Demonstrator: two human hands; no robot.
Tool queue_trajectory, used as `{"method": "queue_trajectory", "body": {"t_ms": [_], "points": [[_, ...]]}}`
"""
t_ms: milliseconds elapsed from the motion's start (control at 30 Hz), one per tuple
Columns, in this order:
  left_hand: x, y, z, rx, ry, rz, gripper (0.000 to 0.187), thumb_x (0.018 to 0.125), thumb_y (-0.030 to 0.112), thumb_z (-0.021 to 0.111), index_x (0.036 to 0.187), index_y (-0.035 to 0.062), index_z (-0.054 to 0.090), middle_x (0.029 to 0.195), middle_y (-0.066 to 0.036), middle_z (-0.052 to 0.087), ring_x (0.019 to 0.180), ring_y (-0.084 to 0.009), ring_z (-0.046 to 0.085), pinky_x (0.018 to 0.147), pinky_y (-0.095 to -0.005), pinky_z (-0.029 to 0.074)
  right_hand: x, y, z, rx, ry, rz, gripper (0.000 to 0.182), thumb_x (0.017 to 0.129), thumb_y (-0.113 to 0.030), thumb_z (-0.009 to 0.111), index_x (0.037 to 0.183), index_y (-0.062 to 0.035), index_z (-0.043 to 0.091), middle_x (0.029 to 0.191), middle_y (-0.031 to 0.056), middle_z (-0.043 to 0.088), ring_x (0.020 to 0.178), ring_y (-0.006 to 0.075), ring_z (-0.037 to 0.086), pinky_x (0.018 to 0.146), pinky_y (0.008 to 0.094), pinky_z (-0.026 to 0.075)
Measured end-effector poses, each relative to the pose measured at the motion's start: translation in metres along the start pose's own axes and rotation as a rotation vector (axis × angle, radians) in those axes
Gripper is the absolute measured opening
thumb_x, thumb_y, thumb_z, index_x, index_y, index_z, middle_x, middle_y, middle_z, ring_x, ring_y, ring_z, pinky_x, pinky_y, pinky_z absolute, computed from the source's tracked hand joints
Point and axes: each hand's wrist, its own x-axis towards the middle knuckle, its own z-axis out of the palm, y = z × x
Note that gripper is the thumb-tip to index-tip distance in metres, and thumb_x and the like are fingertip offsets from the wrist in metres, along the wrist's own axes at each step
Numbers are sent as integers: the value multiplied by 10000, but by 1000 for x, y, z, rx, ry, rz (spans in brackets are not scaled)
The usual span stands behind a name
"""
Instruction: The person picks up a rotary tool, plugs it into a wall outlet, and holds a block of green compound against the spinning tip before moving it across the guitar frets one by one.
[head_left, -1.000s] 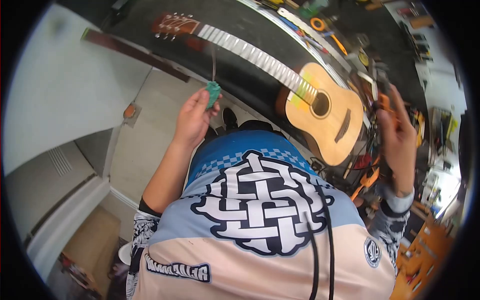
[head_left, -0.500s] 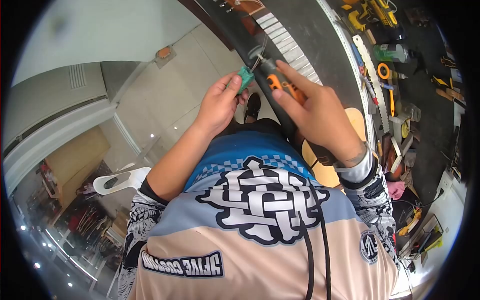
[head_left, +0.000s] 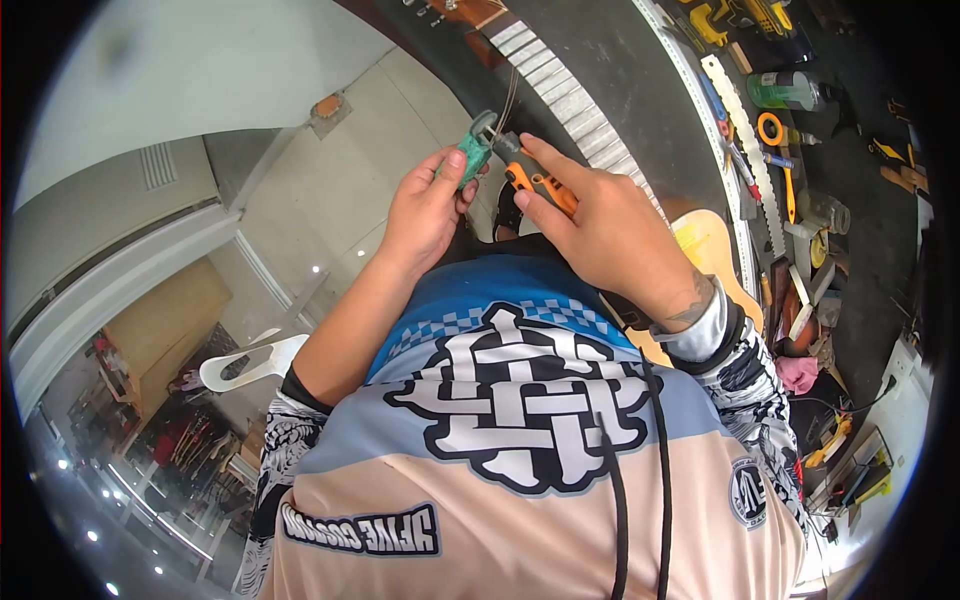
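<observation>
My left hand (head_left: 428, 200) is closed around a green tool (head_left: 470, 160) with a grey, rounded head. My right hand (head_left: 620, 220) grips an orange-and-black hand tool (head_left: 535, 180), its dark end pointing at the green one. The two tool ends nearly meet in front of my waist. Thin guitar strings (head_left: 511, 95) run down between them from the neck above. Behind my right hand lies a guitar, whose pale fretboard (head_left: 565, 100) with dark fret lines slants across the dark bench; its light wooden body (head_left: 735, 265) shows beside my right wrist.
Along the bench's right side lie a long notched white strip (head_left: 735, 130), a clear bottle (head_left: 785, 92), an orange tape roll (head_left: 769, 128) and yellow power tools (head_left: 705, 40). A white chair part (head_left: 250, 365) stands at my left, above the tiled floor (head_left: 350, 170).
The tools have drawn closer to my body, and the left one has turned so its grey head shows. More of the guitar neck is in view. Both hands keep their hold.
</observation>
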Motion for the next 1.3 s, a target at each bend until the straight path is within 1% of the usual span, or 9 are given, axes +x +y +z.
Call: {"method": "queue_trajectory", "body": {"t_ms": [67, 567, 667, 767, 867, 967, 1067, 1200, 1300], "points": [[1, -2, 0, 13, -1, -6, 380, 1054, 364, 533, 1204, 25, 614, 1018, -21, 642, 804, -71, 472, 701, -219, 394, -1, 4, 1, 0, 22, -16, 509, 941, -314, 628, 1371, -47, 576, 720, 257, 665, 696, 432, 671, 684, 490, 539], [0, -2, 5, 15, -12, 11, 393, 1050, 361, 544, 1194, 2, 611, 1007, -33, 648, 784, -67, 474, 682, -210, 393, -2, 6, -2, -55, -32, 23, 516, 940, -329, 630, 1382, -68, 571, 756, 247, 679, 738, 421, 684, 706, 484, 548], [1, 4, 6, 3, 22, 8, 394, 1048, 357, 550, 1199, -2, 611, 1009, -34, 650, 782, -64, 477, 680, -206, 397, -2, 16, 2, -90, -12, 2, 515, 940, -334, 631, 1380, -72, 573, 748, 249, 674, 744, 421, 684, 703, 485, 548], [1, -3, -2, 30, 6, -6, 412, 1046, 355, 555, 1229, -11, 600, 1021, -41, 649, 786, -63, 482, 679, -203, 404, -1, 12, -3, -89, 3, 29, 512, 941, -338, 629, 1375, -70, 576, 752, 256, 672, 754, 424, 685, 705, 487, 549], [1, -7, 1, 34, 37, -10, 429, 1045, 358, 556, 1246, -20, 591, 1031, -49, 647, 790, -66, 488, 677, -203, 409, 3, 22, -6, -101, 72, 26, 501, 941, -345, 629, 1372, -92, 584, 775, 263, 678, 761, 435, 682, 703, 491, 551], [1, -6, -2, 35, 47, -6, 428, 1046, 354, 553, 1240, -26, 590, 1036, -56, 647, 792, -71, 492, 682, -206, 414, 14, 35, -9, -255, 200, 22, 490, 941, -357, 630, 1371, -125, 591, 806, 265, 685, 766, 441, 682, 702, 499, 552], [3, -10, -5, 20, 51, -11, 409, 1044, 365, 551, 1205, -9, 596, 1079, -77, 643, 837, -100, 504, 748, -232, 412, 29, 48, -15, -331, 288, 37, 480, 941, -370, 630, 1368, -153, 599, 826, 258, 689, 773, 444, 682, 700, 504, 554], [3, -11, -8, 18, 51, -15, 404, 1047, 361, 548, 1203, -8, 596, 1086, -80, 644, 843, -103, 508, 755, -235, 414, 38, 56, -16, -431, 307, 56, 481, 942, -385, 630, 1384, -199, 595, 845, 224, 687, 756, 418, 691, 678, 480, 563], [4, -14, -11, 27, 58, -24, 398, 1050, 354, 543, 1202, -10, 595, 1085, -80, 641, 842, -104, 502, 755, -236, 415, 31, 61, -12, -470, 282, 68, 491, 939, -399, 635, 1396, -225, 588, 810, 194, 668, 718, 387, 696, 654, 466, 566]]}}
